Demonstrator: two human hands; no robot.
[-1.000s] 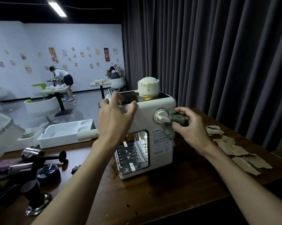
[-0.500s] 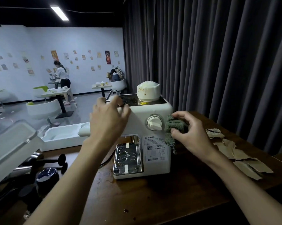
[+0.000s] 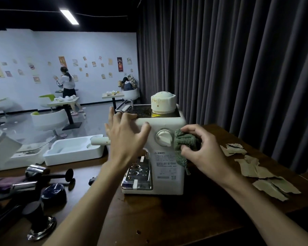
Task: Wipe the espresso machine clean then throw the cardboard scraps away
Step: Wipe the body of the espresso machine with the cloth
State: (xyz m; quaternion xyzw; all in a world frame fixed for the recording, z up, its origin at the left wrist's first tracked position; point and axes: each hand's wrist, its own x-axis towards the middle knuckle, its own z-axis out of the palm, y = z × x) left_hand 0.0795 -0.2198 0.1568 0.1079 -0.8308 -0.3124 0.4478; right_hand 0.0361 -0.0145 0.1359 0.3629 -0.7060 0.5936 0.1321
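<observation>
Premises appear to be a café or coffee-training room. Far left stand pedestal tables (image 3: 63, 102) with white tub chairs (image 3: 48, 119). Posters (image 3: 120, 64) line the far wall. An espresso machine (image 3: 167, 167) occupies the near wooden table (image 3: 185, 219).

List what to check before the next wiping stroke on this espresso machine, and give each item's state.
1. Machine steadied: ok, the left hand rests on the espresso machine at its top front edge.
2. Cloth held: ok, the right hand grips the green cloth.
3. Contact: ok, the cloth touches the machine beside the dial.
4. Top clean: not ok, brown specks show on the white cap.
5. Scraps binned: not ok, the cardboard scraps lie on the table.
6. Bin within reach: cannot tell, none in view.
</observation>
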